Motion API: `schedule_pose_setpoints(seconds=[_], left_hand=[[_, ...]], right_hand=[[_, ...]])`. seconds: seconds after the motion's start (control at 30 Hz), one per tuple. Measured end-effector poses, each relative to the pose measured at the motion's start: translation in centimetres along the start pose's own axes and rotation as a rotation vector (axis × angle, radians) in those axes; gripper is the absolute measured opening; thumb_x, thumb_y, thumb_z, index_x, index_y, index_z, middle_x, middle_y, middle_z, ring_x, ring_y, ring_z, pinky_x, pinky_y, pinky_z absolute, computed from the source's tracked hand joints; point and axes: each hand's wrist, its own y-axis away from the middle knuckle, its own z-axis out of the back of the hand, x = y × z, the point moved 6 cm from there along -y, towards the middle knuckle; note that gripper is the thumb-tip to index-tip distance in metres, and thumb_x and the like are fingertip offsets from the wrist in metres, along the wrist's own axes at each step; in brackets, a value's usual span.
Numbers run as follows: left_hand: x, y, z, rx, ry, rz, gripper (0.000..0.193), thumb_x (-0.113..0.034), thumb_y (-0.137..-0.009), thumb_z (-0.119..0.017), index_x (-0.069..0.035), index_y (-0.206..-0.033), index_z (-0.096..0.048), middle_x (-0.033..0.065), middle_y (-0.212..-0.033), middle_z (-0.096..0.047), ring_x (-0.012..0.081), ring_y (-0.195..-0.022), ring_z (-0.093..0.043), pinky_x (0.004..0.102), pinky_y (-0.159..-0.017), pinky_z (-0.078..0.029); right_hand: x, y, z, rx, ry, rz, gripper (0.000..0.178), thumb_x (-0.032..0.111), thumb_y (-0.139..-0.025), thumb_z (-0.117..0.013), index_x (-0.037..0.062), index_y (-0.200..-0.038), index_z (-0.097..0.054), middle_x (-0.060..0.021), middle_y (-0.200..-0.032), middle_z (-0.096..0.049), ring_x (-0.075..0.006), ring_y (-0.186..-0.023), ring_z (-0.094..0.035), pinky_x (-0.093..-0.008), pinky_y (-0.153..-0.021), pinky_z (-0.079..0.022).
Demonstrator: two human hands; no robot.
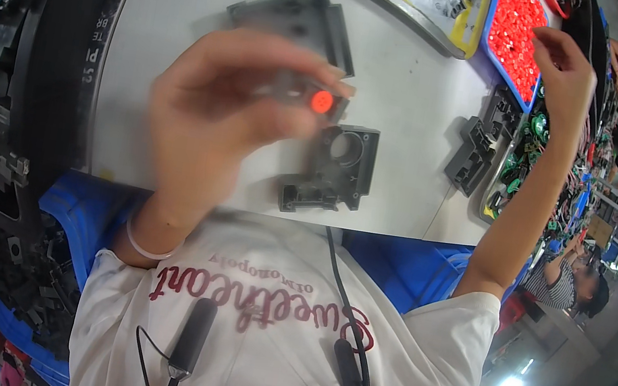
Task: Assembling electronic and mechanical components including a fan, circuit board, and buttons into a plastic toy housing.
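Note:
Raised above the table, my left hand [219, 96] is closed round a small dark grey plastic part [293, 91], somewhat blurred. A round red button [322, 101] shows at the end of that part, close to my fingertips. My right hand [571, 69] is at the blue-rimmed tray [484, 46] of small red buttons [515, 35], fingers curled in a pinch. What they hold, if anything, cannot be made out. Below my left hand lies a grey plastic housing [363, 161] with a round hole. Behind that hand rests a larger grey housing [336, 30].
A yellow-edged metal tray [466, 35] with clear bags stands at the back. On the right are dark plastic housings [471, 155] and a tray of green parts and wires [503, 180]. A black rack [9, 77] stands left, above a blue bin of dark parts [49, 280]. Other people work far right.

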Motion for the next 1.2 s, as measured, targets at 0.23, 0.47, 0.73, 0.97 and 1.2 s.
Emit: schedule_pose_setpoints(seconds=[0.23,0.47,0.73,0.97,1.2], left_hand=[[-0.1,-0.4,-0.7,0.015,0.024,0.034,0.041,-0.012,-0.078,-0.075,0.002,-0.110,-0.055,0.0162,-0.100,-0.065,0.0317,-0.090,-0.068,0.0374,-0.075,-0.057],[0.1,0.1,-0.7,-0.101,0.110,0.053,0.039,0.002,-0.074,-0.074,0.006,-0.109,-0.056,0.0113,-0.096,-0.063,0.0141,-0.078,-0.062,0.0238,-0.071,-0.054],[-0.2,0.7,-0.8,0.052,0.195,-0.151,0.029,0.010,-0.075,-0.069,0.007,-0.103,-0.062,0.0164,-0.094,-0.063,0.0158,-0.075,-0.063,0.0226,-0.064,-0.054],[-0.9,0.7,-0.3,0.206,-0.122,-0.354,0.027,0.014,-0.074,-0.067,0.006,-0.100,-0.065,0.0190,-0.099,-0.060,0.0189,-0.087,-0.062,0.0194,-0.062,-0.052],[-3.8,-0.7,-2.8,0.203,-0.836,-0.183,0.029,-0.017,-0.082,-0.072,-0.003,-0.106,-0.063,0.0072,-0.097,-0.059,0.0163,-0.086,-0.053,0.0227,-0.075,-0.043]], right_hand=[[16.3,3.7,-0.5,0.234,-0.493,0.753,0.021,-0.006,-0.086,-0.055,-0.0061,-0.106,-0.062,-0.0123,-0.106,-0.063,-0.0162,-0.089,-0.061,-0.0239,-0.078,-0.047],[22.1,4.0,-5.4,0.551,-0.761,0.260,0.019,-0.002,-0.068,-0.077,-0.0014,-0.085,-0.069,-0.0103,-0.079,-0.067,-0.0129,-0.070,-0.061,-0.0233,-0.060,-0.046],[20.5,4.7,-7.6,0.933,-0.965,-0.321,0.016,-0.010,-0.070,-0.075,-0.0029,-0.079,-0.064,-0.0111,-0.079,-0.065,-0.0146,-0.069,-0.065,-0.0238,-0.066,-0.053],[19.9,6.2,-8.8,0.906,-1.358,-0.425,0.032,-0.016,-0.069,-0.070,-0.0026,-0.095,-0.058,-0.0147,-0.094,-0.064,-0.0202,-0.082,-0.068,-0.0286,-0.077,-0.057],[20.6,7.3,-5.9,0.636,-0.753,-0.249,0.039,-0.006,-0.075,-0.071,-0.0078,-0.111,-0.057,-0.0144,-0.092,-0.066,-0.0173,-0.084,-0.067,-0.0257,-0.077,-0.056]])
